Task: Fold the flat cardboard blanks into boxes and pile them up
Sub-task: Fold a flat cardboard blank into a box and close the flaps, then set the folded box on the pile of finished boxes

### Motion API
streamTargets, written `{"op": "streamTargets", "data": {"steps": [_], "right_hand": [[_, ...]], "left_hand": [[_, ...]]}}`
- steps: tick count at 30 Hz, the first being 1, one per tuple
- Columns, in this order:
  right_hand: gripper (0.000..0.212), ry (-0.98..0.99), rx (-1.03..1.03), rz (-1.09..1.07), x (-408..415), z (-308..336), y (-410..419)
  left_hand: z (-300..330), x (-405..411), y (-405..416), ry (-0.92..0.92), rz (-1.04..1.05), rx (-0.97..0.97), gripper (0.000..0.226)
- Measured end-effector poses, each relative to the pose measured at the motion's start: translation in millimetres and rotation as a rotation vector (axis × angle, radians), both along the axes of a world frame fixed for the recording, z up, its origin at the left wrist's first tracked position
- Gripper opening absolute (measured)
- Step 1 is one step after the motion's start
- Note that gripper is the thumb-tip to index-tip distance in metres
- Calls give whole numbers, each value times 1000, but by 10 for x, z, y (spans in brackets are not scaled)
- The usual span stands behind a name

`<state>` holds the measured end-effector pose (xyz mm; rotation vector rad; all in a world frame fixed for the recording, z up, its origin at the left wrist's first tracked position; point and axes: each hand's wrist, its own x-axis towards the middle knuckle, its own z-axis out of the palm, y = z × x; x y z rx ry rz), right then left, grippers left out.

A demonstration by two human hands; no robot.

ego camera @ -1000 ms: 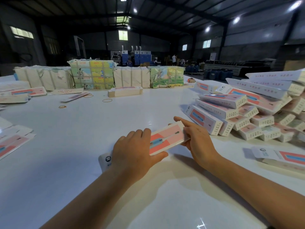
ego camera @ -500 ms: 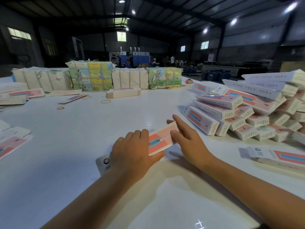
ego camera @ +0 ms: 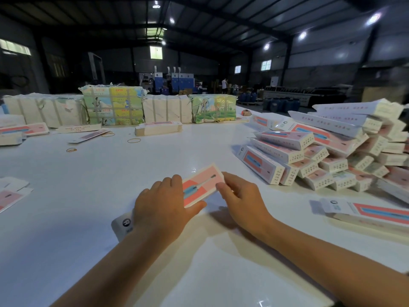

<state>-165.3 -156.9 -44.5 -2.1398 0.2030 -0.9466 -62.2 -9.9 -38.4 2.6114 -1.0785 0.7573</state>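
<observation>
A pink and white cardboard blank (ego camera: 200, 185) with a blue picture lies slanted on the white table (ego camera: 88, 185) in front of me. My left hand (ego camera: 163, 209) grips its near half, fingers over the top and thumb along its lower edge. My right hand (ego camera: 241, 200) pinches the blank's right end with curled fingers. The blank's white near end with a round logo (ego camera: 124, 224) sticks out left of my left wrist. A pile of folded boxes (ego camera: 321, 156) rises on the right.
A short stack of flat blanks (ego camera: 367, 212) lies at the right, more blanks (ego camera: 13, 193) at the left edge. Wrapped bundles (ego camera: 112, 106) line the far side, with a small stack (ego camera: 158, 128) and rubber bands (ego camera: 134, 140) before them.
My right hand slid left along the blank toward my left hand, and the blank's far end shortened as both hands drew closer together.
</observation>
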Motion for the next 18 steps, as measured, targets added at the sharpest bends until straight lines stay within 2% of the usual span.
{"op": "streamTargets", "data": {"steps": [2, 5, 7, 10, 12, 15, 18], "right_hand": [[28, 37, -18, 64, -6, 16, -29], [66, 148, -182, 137, -28, 22, -52], [76, 165, -314, 228, -40, 19, -61], [68, 187, -533, 179, -35, 0, -120], [62, 166, -609, 74, -30, 35, -189], [51, 53, -533, -126, -21, 275, -483], [34, 14, -319, -386, -25, 727, -1075]], "left_hand": [[-5, 73, 48, 0, -14, -4, 57], [7, 118, 105, 34, -35, 29, 61], [-4, 95, 129, 20, -71, 42, 64], [35, 53, 165, -69, -153, -1, 68], [16, 67, 169, -249, -231, -125, 69], [26, 9, 108, -346, -280, -269, 59], [-97, -78, -18, -259, -475, -294, 38]]}}
